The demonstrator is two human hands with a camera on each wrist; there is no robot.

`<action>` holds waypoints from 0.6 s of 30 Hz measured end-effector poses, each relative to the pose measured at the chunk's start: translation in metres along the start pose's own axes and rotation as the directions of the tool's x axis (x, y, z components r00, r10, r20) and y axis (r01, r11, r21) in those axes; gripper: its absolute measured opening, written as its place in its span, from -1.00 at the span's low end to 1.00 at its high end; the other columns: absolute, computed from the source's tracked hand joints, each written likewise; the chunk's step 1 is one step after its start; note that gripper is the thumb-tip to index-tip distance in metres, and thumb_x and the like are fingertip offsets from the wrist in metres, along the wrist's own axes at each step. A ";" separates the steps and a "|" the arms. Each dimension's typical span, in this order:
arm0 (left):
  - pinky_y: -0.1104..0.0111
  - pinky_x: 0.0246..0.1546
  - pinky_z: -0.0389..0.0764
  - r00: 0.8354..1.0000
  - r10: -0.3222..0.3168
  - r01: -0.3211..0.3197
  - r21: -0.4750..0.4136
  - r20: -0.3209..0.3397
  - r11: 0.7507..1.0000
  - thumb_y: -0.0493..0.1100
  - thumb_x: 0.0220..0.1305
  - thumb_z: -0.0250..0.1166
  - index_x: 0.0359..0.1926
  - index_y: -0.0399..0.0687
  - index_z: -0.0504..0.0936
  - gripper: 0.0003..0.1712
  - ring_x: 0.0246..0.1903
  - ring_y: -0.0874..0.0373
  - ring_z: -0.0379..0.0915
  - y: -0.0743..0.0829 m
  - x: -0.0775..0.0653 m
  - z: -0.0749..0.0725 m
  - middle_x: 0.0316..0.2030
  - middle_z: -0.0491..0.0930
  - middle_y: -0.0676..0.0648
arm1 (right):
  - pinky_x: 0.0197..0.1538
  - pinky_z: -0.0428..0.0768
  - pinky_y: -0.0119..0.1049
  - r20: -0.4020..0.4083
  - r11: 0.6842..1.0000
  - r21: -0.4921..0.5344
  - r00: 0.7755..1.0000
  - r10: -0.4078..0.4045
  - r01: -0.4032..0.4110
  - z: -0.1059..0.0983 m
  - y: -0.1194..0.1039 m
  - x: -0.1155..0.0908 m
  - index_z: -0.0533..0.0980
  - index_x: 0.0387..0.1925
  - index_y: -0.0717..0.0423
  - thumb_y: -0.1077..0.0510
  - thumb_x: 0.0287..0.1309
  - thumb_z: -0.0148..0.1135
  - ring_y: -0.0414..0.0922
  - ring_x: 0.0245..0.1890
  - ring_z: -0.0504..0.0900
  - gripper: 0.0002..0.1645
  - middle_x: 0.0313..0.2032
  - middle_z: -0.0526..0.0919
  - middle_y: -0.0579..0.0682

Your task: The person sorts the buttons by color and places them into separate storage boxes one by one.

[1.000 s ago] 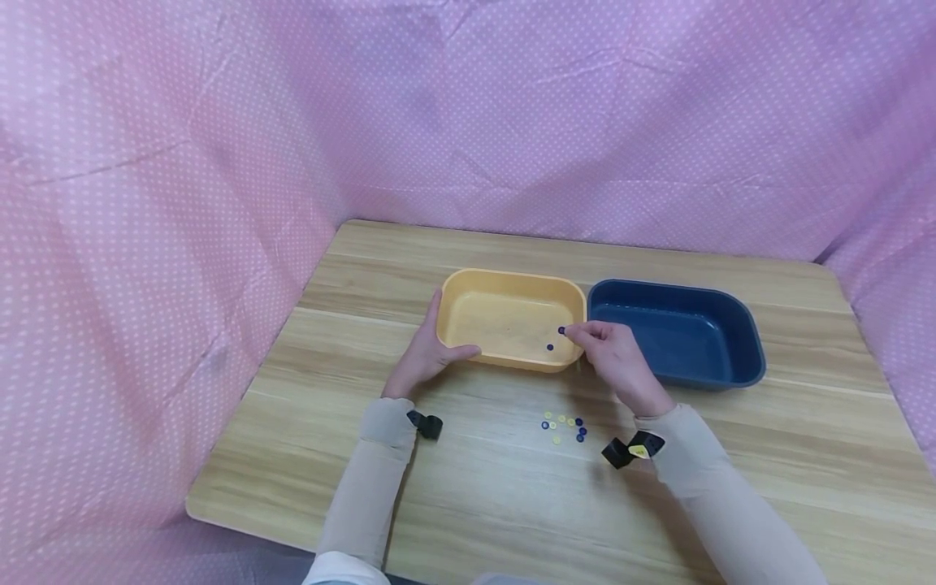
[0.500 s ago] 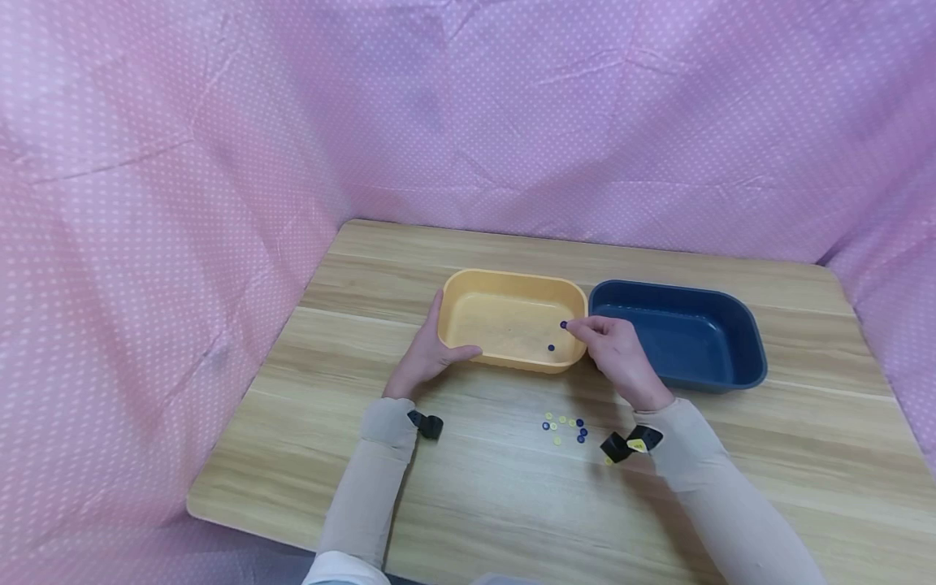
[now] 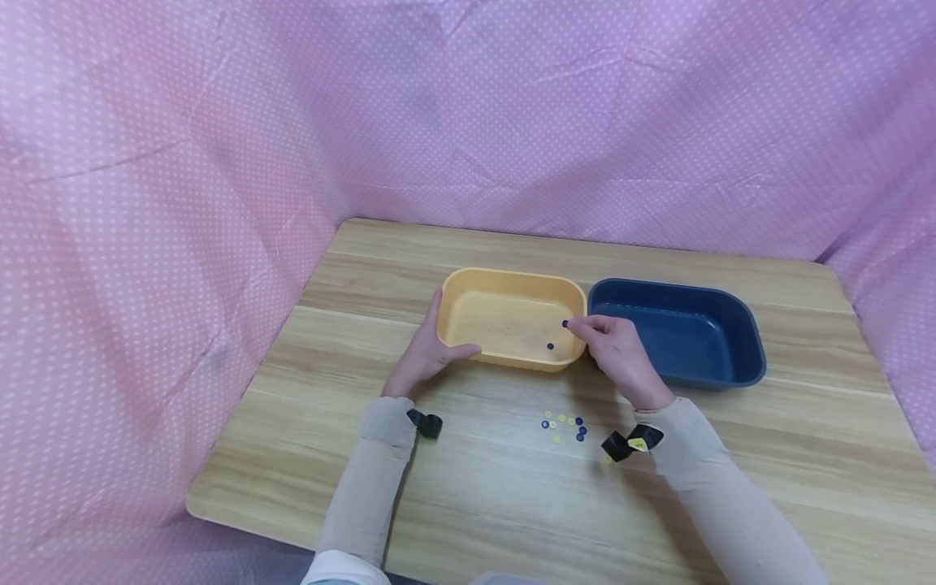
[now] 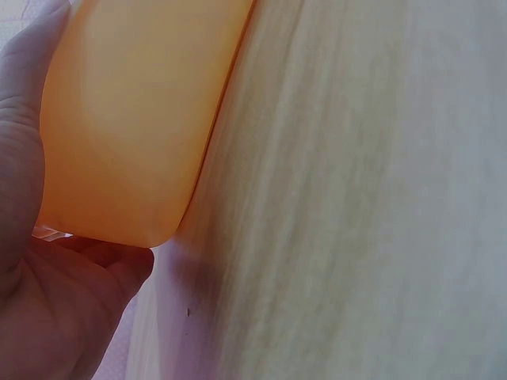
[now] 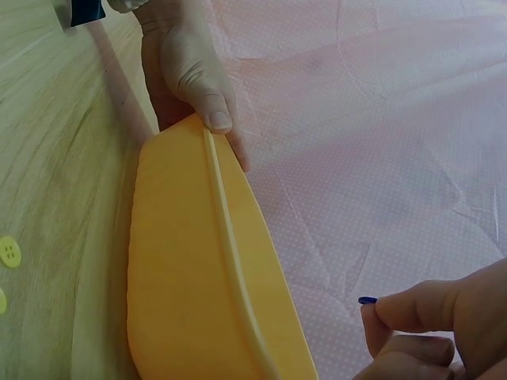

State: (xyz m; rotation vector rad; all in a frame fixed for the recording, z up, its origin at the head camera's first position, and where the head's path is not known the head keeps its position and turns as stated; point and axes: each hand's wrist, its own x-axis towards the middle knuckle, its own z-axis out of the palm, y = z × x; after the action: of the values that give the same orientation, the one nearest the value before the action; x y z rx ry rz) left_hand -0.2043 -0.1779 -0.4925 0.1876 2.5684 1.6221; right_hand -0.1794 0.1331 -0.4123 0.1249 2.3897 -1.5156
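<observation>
In the head view my left hand (image 3: pixel 424 353) grips the left end of a yellow plastic tub (image 3: pixel 512 362), thumb over the front rim. The left wrist view shows fingers around the tub's corner (image 4: pixel 142 226). My right hand (image 3: pixel 620 357) pinches a small dark blue button (image 5: pixel 367 300) between thumb and forefinger, above the tub's right end. Inside the tub lies another dark blue button (image 3: pixel 551 346). Several yellow and blue buttons (image 3: pixel 582 431) lie loose on the table in front of the tub. The right wrist view shows a yellow button (image 5: pixel 9 252) with holes.
A dark blue tub (image 3: pixel 687 329) stands right beside the yellow one, partly behind my right hand. One yellow button (image 3: pixel 607 460) lies near the right wrist camera (image 3: pixel 618 446). Pink dotted cloth (image 3: pixel 468 122) hangs behind the wooden table (image 3: pixel 307 422).
The right hand has risen very slightly, keeping its pinch on the blue button. A yellow button near the right wrist camera has come into view. The left hand and both tubs stay put.
</observation>
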 end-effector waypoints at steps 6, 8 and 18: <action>0.13 0.35 0.16 1.000 -0.005 0.005 0.010 0.005 1.000 0.20 -0.22 0.61 0.54 0.06 -0.37 0.57 0.26 -0.01 0.23 0.000 0.000 0.000 0.48 0.01 -0.13 | -0.37 0.27 -0.31 -0.002 1.000 -0.003 1.000 0.006 -0.006 -0.001 0.001 -0.001 0.56 0.08 0.18 -0.21 0.33 0.11 0.13 -0.21 0.39 -0.42 -0.25 0.42 0.26; 0.13 0.35 0.16 1.000 -0.005 0.005 0.014 0.003 1.000 0.20 -0.22 0.61 0.54 0.06 -0.36 0.57 0.26 -0.01 0.23 0.000 0.000 0.001 0.48 0.02 -0.14 | -0.37 0.27 -0.30 -0.006 1.000 -0.007 1.000 0.001 -0.001 0.000 0.002 -0.001 0.57 0.07 0.18 -0.20 0.33 0.11 0.10 -0.23 0.39 -0.42 -0.25 0.43 0.26; 0.13 0.32 0.19 1.000 -0.001 0.001 -0.004 0.001 1.000 0.22 -0.24 0.61 0.55 0.07 -0.36 0.58 0.22 -0.03 0.28 -0.001 0.001 0.000 0.45 0.06 -0.15 | -0.32 0.29 -0.29 -0.001 1.000 -0.012 1.000 0.013 -0.013 -0.001 0.003 -0.001 0.55 0.11 0.20 -0.21 0.33 0.10 0.12 -0.16 0.39 -0.39 -0.18 0.49 0.23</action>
State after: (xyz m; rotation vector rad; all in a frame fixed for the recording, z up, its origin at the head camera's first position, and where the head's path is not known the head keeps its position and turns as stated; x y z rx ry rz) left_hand -0.2049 -0.1780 -0.4936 0.1864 2.5640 1.6256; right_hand -0.1780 0.1353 -0.4140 0.1384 2.3941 -1.4951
